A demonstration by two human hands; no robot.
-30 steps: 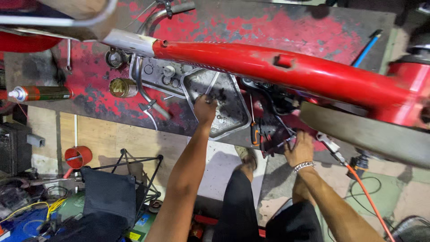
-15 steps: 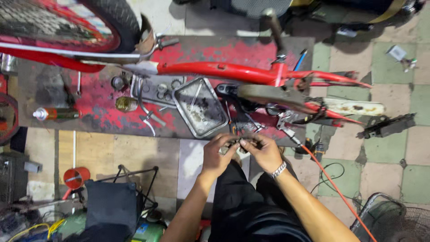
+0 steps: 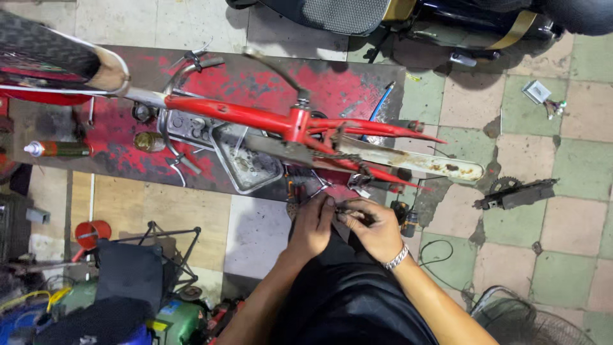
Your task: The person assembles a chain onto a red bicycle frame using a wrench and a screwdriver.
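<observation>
My left hand [image 3: 314, 223] and my right hand [image 3: 375, 229] meet above my lap, fingertips pinched together on a small dark metal part [image 3: 343, 206]. A silver bracelet sits on my right wrist. Just beyond the hands lies a red bicycle frame [image 3: 268, 118] upside down across a worn red mat [image 3: 357, 83], with a pale chain guard [image 3: 421, 163] along its rear. A dented metal tray [image 3: 246, 167] rests under the frame, a hand's length from my left hand.
A spray can [image 3: 57, 149] lies at the mat's left edge. A dark crank piece [image 3: 514, 193] sits on the tiled floor to the right. A red cup [image 3: 90, 233], cables and a black stand crowd the lower left. A scooter stands at the top.
My left hand came off the tray and both hands drew back together over my lap, holding the small part. The view pulled up and away from the frame.
</observation>
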